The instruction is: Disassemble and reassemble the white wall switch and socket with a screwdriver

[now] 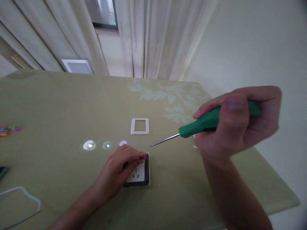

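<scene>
Screwdriver [198, 126] gripped in our right hand [236, 131] wants steady aim; left fingers [133, 153] pinch something unclear at the socket [141, 174].

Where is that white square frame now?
In the head view, the white square frame lies on the table slightly left of centre, beyond the socket, near the green screwdriver.

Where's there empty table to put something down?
The table is bare between the colourful bits and white frame, back toward the curtains; also between the socket and right forearm. It's crowded around the socket: left hand, frame and screwdriver tip are close.
</scene>
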The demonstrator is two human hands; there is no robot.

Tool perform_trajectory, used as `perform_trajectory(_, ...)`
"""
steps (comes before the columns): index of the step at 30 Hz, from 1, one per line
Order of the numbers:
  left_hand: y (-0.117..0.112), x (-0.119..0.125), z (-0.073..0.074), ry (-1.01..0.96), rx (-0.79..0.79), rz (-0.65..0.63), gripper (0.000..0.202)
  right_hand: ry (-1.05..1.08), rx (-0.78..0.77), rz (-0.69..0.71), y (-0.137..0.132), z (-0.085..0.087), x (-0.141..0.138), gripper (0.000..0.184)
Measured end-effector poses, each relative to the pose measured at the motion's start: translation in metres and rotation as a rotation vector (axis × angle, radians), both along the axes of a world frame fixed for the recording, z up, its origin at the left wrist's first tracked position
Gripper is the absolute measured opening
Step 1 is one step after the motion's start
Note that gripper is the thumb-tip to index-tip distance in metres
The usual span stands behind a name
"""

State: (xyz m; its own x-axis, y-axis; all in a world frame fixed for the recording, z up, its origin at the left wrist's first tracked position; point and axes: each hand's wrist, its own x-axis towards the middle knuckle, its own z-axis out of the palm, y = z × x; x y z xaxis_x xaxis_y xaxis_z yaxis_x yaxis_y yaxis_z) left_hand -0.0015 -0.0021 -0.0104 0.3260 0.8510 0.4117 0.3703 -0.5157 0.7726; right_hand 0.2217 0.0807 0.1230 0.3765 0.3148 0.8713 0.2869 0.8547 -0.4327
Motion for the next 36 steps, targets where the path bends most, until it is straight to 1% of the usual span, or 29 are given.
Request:
perform_trajectory(3, 0.002, 0.000, -0.002, 0.009, -0.004, 0.010, 0.017, -0.001, -0.024, -0.017, -0.003, 0.002, -0.001, 0.021)
perform_trajectory(7, 0.003, 0.000, -0.004, 0.036, 0.008, -0.042, 0.010, 0.019, -0.015, -0.020, -0.002, 0.002, -0.002, 0.018)
perform_trajectory(10, 0.003, 0.000, -0.005, 0.072, 0.033, -0.057, 0.014, 0.024, 0.035, 0.013, 0.000, 0.001, -0.001, 0.016)
perform_trajectory(14, 0.001, -0.002, -0.006, 0.133, 0.068, -0.065, 0.018, 0.020, -0.009, 0.039, -0.003, 0.002, 0.000, 0.017)
perform_trajectory(17, -0.003, -0.001, -0.005, 0.174, 0.101, -0.067, 0.017, 0.026, 0.000, 0.046, -0.006, 0.003, 0.000, 0.017)
perform_trajectory(21, -0.008, 0.003, -0.002, 0.227, 0.164, -0.047, 0.017, 0.015, -0.029, -0.005, -0.006, 0.003, 0.000, 0.017)
perform_trajectory(25, -0.012, 0.006, 0.000, 0.246, 0.214, -0.023, 0.017, 0.017, -0.007, -0.036, -0.005, 0.002, 0.000, 0.018)
perform_trajectory(27, -0.014, 0.008, 0.001, 0.230, 0.205, -0.008, 0.015, 0.018, 0.001, -0.037, -0.005, 0.001, 0.000, 0.019)
perform_trajectory(30, -0.015, 0.010, 0.001, 0.209, 0.143, 0.032, 0.014, 0.025, 0.014, 0.007, -0.004, 0.000, 0.002, 0.018)
perform_trajectory(32, -0.016, 0.012, 0.000, 0.208, 0.098, 0.047, 0.014, 0.046, 0.057, 0.030, -0.002, -0.001, 0.002, 0.016)
perform_trajectory(34, -0.017, 0.013, -0.001, 0.208, 0.064, 0.058, 0.014, 0.051, 0.083, 0.028, 0.000, -0.002, 0.003, 0.016)
perform_trajectory(36, -0.018, 0.014, -0.001, 0.210, 0.033, 0.060, 0.013, 0.039, 0.073, 0.006, 0.000, -0.002, 0.002, 0.017)
